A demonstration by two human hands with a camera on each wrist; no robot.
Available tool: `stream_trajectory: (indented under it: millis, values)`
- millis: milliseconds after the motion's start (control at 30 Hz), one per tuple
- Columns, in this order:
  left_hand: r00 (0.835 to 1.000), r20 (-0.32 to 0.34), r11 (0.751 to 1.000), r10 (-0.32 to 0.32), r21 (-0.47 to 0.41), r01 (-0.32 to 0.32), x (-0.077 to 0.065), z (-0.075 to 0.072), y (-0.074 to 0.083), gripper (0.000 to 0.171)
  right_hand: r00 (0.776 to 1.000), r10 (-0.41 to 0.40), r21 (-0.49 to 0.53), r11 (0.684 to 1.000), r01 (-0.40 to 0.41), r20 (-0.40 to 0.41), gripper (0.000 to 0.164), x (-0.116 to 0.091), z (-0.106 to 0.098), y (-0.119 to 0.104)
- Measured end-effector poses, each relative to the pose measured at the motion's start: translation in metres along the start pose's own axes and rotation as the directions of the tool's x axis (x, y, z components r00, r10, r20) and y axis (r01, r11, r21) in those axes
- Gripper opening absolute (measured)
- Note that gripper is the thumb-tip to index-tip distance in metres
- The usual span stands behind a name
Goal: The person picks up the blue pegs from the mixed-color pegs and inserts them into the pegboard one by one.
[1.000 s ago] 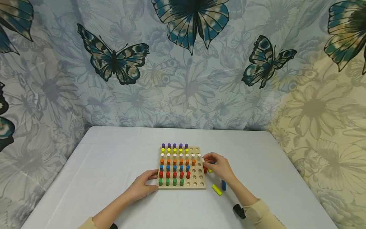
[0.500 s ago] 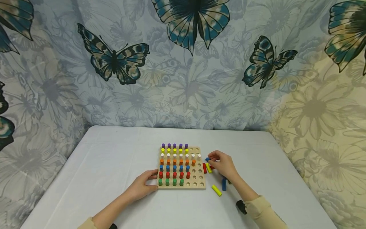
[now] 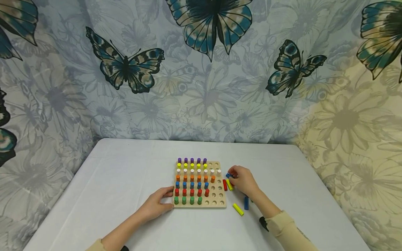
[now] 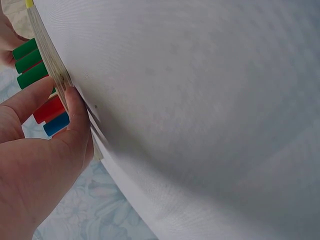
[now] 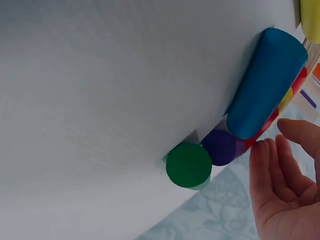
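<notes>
A wooden pegboard [image 3: 216, 202] with rows of coloured pegs lies on the table. My left hand [image 3: 155, 205] rests against its left side, thumb near the front corner and fingers relaxed along the edge; thumb and finger touch the edge in the left wrist view. Beside the board's right edge, my right hand [image 3: 245, 180] has its fingertips at a blue peg [image 3: 229, 175]. In the right wrist view the thumb and several fingertips look apart, and that peg cannot be made out, so its hold is unclear. A red peg [image 3: 224, 185] and a yellow peg [image 3: 230, 185] lie near the fingers.
Nearer the front lie a yellow peg [image 3: 238, 209] and a larger-looking blue peg [image 5: 267, 82]. A green peg [image 5: 189, 166] and a purple peg [image 5: 220, 147] are end-on in the right wrist view. Holes at the board's right side hold no pegs. A patterned cloth wall stands behind.
My right hand has moved right, from the board's edge to the blue peg among the loose pegs, and barely shifted in the last half second. The left hand has stayed put.
</notes>
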State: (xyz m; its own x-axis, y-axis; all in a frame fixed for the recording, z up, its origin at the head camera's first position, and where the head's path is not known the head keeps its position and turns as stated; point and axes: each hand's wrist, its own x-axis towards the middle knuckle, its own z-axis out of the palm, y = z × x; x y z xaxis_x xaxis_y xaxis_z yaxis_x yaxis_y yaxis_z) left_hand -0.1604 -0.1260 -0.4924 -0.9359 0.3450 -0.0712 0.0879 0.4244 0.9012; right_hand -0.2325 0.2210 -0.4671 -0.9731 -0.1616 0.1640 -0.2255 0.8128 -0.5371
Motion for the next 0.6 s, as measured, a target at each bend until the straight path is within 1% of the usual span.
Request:
stream_trajectory:
  millis: [233,400,600]
  values:
    - [1.0,0.002,1.0,-0.01,-0.011,0.01,-0.0003,0.0001,0.0005,0.066,0.999,-0.018,-0.079,0.997,0.02,0.032,0.017,0.0043,0.0032,-0.0005]
    - [1.0,0.001,1.0,-0.016,-0.017,0.016,-0.001,-0.0002,0.0014,0.066,0.999,-0.008,-0.136,0.991,0.015,0.052,0.017,0.0074,0.0056,-0.0007]
    - [1.0,-0.001,1.0,-0.003,-0.005,0.003,0.0,-0.0005,0.0015,0.066,0.997,-0.001,-0.16,0.987,0.012,0.071,0.019,0.0094,0.0056,-0.0008]
